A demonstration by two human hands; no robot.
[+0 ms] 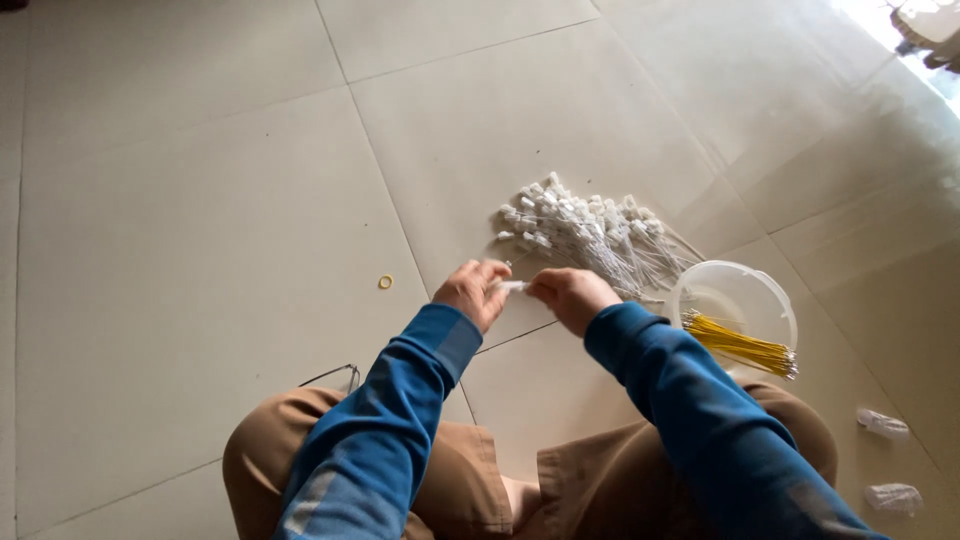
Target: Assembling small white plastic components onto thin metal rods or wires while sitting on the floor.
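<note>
I sit on a tiled floor with both arms in blue sleeves held out over my knees. My left hand (pixel 472 290) and my right hand (pixel 570 296) pinch the two ends of a small white connector piece (pixel 511 287) between them. Just beyond my hands lies a pile of white connectors with thin wires (pixel 585 232). A bundle of yellow wires (pixel 742 346) rests across the rim of a clear round plastic tub (pixel 745 277) to the right of my right hand.
A small yellow rubber band (pixel 385 282) lies on the tile to the left. A pair of glasses (pixel 335 374) lies by my left knee. Two crumpled clear plastic bits (pixel 884 424) lie at the right edge.
</note>
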